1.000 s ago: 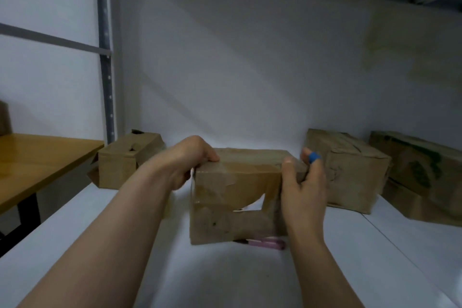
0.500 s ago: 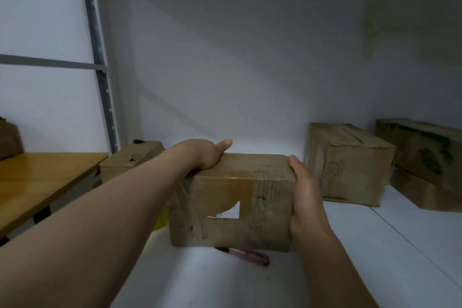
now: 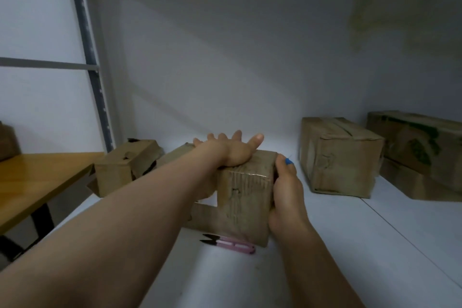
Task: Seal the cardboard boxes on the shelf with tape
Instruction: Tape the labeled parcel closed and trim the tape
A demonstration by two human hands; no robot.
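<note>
A cardboard box (image 3: 243,197) stands on the white shelf (image 3: 350,245), near the middle of the view, and both hands are on it. The left hand (image 3: 231,149) lies flat across the top of the box, palm down with fingers spread and reaching toward the back wall, pressing rather than gripping. The right hand (image 3: 286,197) is wrapped against the box's right side, thumb up near the top corner, where a small blue object (image 3: 289,162) shows at the fingertips; what it is cannot be made out. So the hands sit apart, one on top and one on the side, clamping the box between them. A pair of pink thread snips (image 3: 231,244) lies on the shelf just in front of the box's lower edge, dark blades pointing left. To the left, a smaller box (image 3: 125,167) with a torn opening sits at the shelf's end, beside a grey upright post (image 3: 92,77). To the right stands a taped box (image 3: 340,155), and beyond it boxes with green print (image 3: 420,147), stacked. A wooden table (image 3: 37,180) stands at far left.
</note>
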